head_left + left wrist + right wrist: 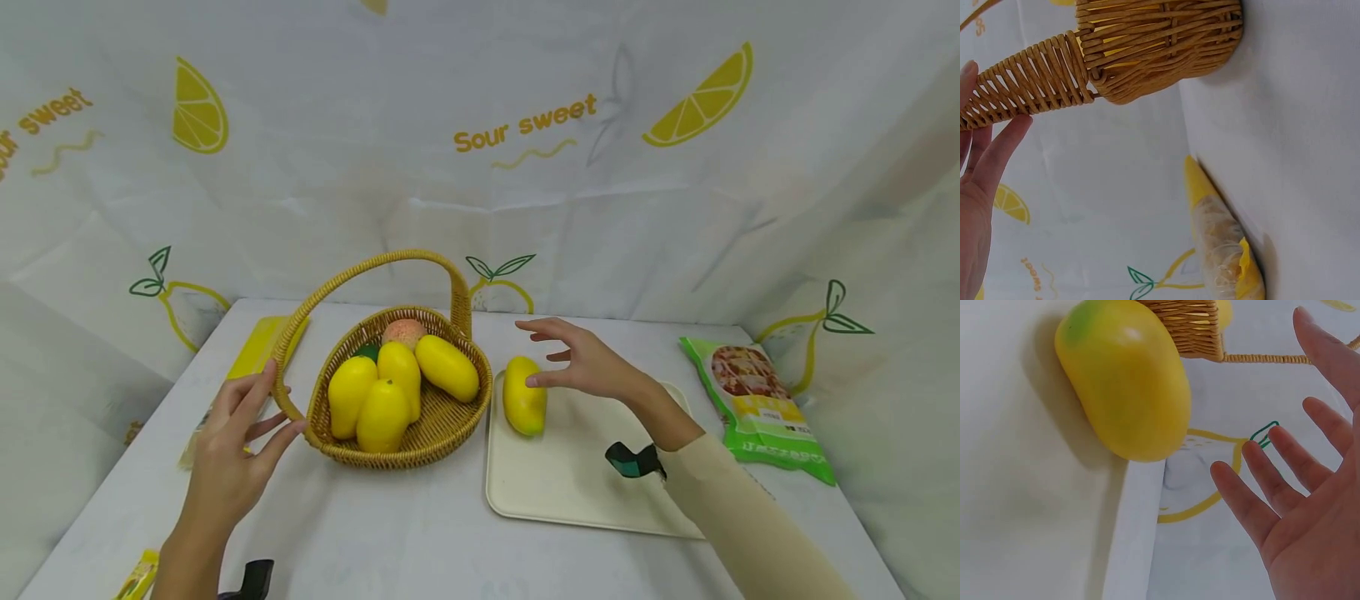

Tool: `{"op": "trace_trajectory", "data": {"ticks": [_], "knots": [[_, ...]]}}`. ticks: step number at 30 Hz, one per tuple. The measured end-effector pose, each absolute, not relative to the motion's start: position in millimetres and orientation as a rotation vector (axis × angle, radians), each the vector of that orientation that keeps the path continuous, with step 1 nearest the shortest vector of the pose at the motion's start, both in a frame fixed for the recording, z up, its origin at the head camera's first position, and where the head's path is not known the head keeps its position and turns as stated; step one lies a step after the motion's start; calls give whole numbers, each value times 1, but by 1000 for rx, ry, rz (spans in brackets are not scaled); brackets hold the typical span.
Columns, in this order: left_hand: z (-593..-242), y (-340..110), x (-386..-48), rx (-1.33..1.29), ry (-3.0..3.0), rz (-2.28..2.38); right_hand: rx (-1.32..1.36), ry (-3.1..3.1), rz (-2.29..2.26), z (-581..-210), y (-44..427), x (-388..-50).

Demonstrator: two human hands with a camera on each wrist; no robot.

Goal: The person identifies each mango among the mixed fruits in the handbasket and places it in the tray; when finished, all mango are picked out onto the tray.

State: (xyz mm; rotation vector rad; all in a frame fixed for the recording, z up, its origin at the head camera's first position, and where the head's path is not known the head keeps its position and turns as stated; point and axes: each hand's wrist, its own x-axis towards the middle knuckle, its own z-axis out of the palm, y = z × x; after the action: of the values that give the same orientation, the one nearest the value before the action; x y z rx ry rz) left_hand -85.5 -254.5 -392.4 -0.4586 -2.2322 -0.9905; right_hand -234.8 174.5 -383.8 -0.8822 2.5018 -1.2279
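Observation:
A wicker basket (427,454) holds several yellow mangoes (384,417), a pinkish round fruit (405,332) and something dark green. The left hand (228,450) grips the base of the basket's handle between thumb and fingers; the left wrist view shows the fingers of this hand (982,181) around the woven handle (1029,81). One mango (524,396) lies on the left side of a cream tray (577,492). Just above and right of it is the right hand (581,362), fingers spread. In the right wrist view a gap separates that hand (1304,506) from the mango (1129,381).
A green snack bag (765,408) lies right of the tray. Behind the left hand is a yellow package (262,346), with clear plastic showing in the left wrist view. A small yellow packet (138,575) sits at the front left. A printed curtain (420,200) hangs behind the table.

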Motion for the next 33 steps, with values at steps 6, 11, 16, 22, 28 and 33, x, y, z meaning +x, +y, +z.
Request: {"op": "trace_trajectory", "data": {"ticks": [6,11,16,22,28,33], "knots": [[-392,-254,-87,-484,-2202,-990,-920,2473,-1226,-373,164,-232],[-394,-255,-89,-516,-2160,-1015,-997,2448,-1226,-366,155,-231],[-396,-256,-90,-542,-2115,-1031,-1046,2430,-1215,-358,145,-231],[-395,-255,-90,-516,-2124,-1035,-1054,2424,-1177,-351,133,-235],[-395,-256,-90,-508,-2127,-1050,-1049,2402,-1145,-348,125,-239],[-394,-256,-89,-514,-2127,-1074,-1042,2369,-1121,-346,116,-242]]}}
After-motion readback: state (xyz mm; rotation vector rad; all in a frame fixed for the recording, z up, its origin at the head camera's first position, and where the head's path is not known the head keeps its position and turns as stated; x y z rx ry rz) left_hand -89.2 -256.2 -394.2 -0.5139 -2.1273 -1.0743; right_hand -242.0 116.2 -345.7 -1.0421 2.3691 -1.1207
